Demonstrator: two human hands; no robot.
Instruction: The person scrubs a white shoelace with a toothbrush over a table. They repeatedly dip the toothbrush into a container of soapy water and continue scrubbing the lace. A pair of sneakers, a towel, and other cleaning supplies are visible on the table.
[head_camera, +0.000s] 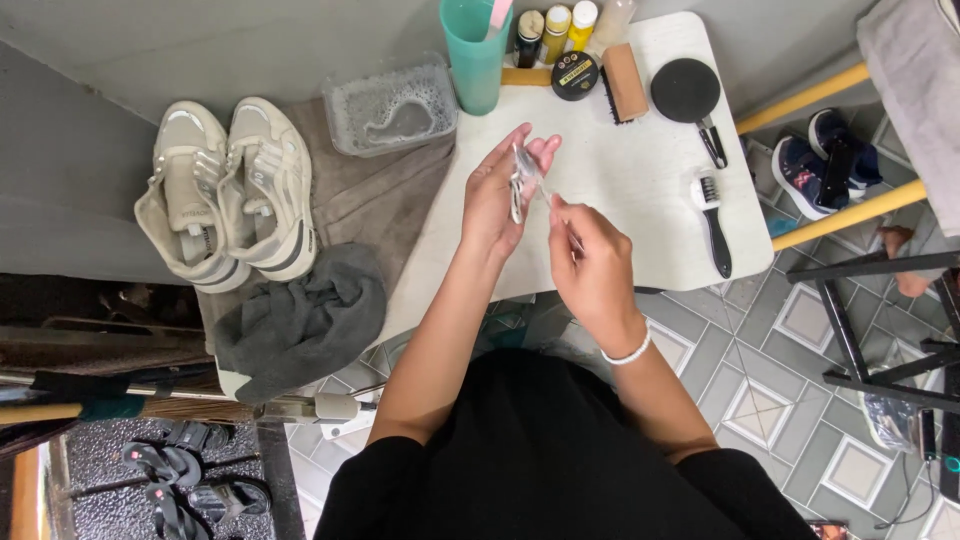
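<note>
Working above a white table (640, 190), a person handles a small clear packet (524, 178) over the table's near edge. The left hand (500, 195) cups the packet, fingers curled lightly round it; the right hand (590, 265) pinches something thin drawn from it, too small to identify. By the look of it, the step in hand is opening or emptying the packet, and the next move would call for a steady, gentle pull while the left hand holds firm.

Left of the table lie two white sneakers (225, 190) on a brown cloth (365, 200), with one grey rag (300, 320) below them. At the table's far edge stand one foamy clear tub (392, 108), one teal cup (474, 55), four small bottles (557, 22), one round tin (575, 75), and three brushes: one tan (624, 82), one round black (690, 95), one slim black (714, 222).
</note>
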